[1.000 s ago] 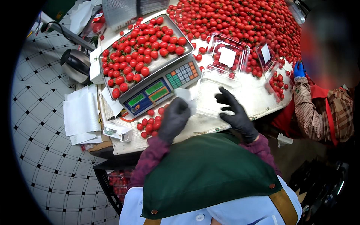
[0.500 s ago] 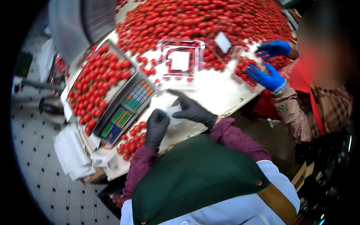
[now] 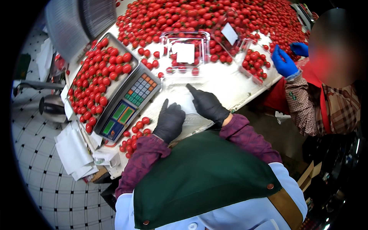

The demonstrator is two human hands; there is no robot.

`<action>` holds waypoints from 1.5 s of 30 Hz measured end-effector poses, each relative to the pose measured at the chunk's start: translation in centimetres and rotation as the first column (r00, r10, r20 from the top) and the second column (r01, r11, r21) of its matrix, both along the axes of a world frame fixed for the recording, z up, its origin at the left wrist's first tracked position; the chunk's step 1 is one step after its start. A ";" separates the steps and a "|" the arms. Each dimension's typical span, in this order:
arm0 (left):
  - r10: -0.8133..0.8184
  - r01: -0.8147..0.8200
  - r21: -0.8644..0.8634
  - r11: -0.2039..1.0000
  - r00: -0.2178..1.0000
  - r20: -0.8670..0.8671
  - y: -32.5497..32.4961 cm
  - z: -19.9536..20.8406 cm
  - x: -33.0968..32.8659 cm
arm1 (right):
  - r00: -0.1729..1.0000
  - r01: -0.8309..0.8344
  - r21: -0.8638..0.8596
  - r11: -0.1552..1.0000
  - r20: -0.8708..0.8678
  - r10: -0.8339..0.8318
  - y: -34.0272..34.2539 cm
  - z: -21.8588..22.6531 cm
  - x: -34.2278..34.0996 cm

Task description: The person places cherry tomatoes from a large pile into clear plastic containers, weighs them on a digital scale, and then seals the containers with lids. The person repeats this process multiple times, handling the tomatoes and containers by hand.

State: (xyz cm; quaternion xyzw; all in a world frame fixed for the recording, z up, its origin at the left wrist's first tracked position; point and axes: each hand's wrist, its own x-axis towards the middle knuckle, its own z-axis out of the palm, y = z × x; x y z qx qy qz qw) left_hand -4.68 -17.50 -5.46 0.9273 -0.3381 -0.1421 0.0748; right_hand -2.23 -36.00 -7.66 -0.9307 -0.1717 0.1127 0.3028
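Note:
My two hands, in black gloves, are over a clear plastic box (image 3: 194, 119) at the table's near edge. A white sheet (image 3: 186, 102) lies in it, partly hidden by the gloves. My left hand (image 3: 168, 122) rests at the sheet's left side, index finger stretched forward. On the other side, my right hand (image 3: 209, 105) lies over the sheet's right edge with its index finger stretched forward too. Neither hand visibly holds anything. Just beyond them is a clear lid (image 3: 207, 40) bearing a white label (image 3: 185, 53), with red cherry tomatoes showing through it.
A scale (image 3: 130, 100) with a tray of tomatoes (image 3: 100, 74) stands at left, loose tomatoes (image 3: 135, 138) by its near corner. Behind it rise stacked clear boxes (image 3: 73, 28). A tomato heap (image 3: 184, 17) covers the back. Right, a blue-gloved person (image 3: 285, 63) is near a filled box (image 3: 255, 65).
My left hand has gone from a closed pinch to lying with its index finger stretched out. The white sheet now lies flatter in the box. The co-worker's hands have moved away from the filled box.

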 end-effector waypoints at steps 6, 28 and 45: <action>0.003 -0.006 -0.193 0.981 1.000 -0.015 0.2 -0.9 -1.8 | 0.930 0.005 -0.164 0.987 0.363 0.056 -0.2 5.0 -1.1; 0.925 -0.929 -0.119 0.350 0.324 0.197 34.7 -6.2 -5.8 | 0.717 0.682 0.598 0.421 -0.433 -0.547 -6.2 -2.4 4.1; 0.615 -0.839 -0.468 -0.277 0.220 -0.758 31.3 3.0 -11.4 | 0.696 0.718 0.432 0.546 -0.460 -0.551 -4.0 -2.3 1.7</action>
